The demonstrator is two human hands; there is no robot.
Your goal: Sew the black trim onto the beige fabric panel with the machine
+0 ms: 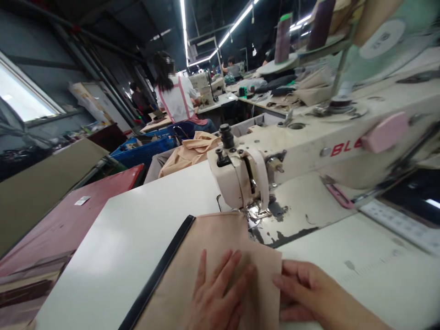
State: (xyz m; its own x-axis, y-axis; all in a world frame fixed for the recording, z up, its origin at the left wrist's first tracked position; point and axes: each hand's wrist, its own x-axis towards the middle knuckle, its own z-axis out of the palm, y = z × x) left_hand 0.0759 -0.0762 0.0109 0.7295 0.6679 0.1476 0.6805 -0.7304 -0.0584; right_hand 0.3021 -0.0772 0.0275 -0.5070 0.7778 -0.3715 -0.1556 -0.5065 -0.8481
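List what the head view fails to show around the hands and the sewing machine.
- Left hand: wrist cut off by the bottom edge.
- Beige fabric: near end cut off; part hidden under both hands.
- Needle: hidden behind the presser foot, too small.
- Sewing machine lettering: covered by a pink pad.

a dim workshop is lit by long ceiling light strips (237, 20) running to the far end. a bright window (24, 98) is set in the dark left wall. far work tables (220, 101) are ranged beyond a blue crate (144, 149).
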